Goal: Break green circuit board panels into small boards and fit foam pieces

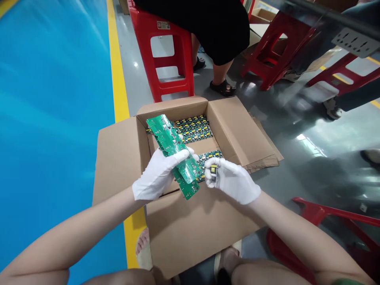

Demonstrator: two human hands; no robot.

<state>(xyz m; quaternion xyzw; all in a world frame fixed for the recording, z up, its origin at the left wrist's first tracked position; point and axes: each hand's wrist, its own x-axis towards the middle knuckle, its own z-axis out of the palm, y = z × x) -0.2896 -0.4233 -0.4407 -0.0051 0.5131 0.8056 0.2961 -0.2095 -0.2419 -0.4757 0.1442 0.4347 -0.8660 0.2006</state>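
Note:
My white-gloved left hand [162, 170] grips green circuit boards [175, 148], at least two overlapping, held slantwise above an open cardboard box [192, 233]. Their flat solder sides face me. To the right, my gloved right hand [228, 178] has its fingers curled round a small electronic part with a yellow wrap [213, 170]; the fingers hide much of it. Inside the box lie more circuit boards [194, 128] in rows, carrying many yellow components. Some of those boards are hidden beneath my hands.
A person in black sits on a red stool [172, 51] beyond the box. More red stools [276, 47] stand at right, one [320, 221] near my right arm. A power strip [354, 41] hangs at upper right. Blue floor with a yellow line [118, 71] runs along the left.

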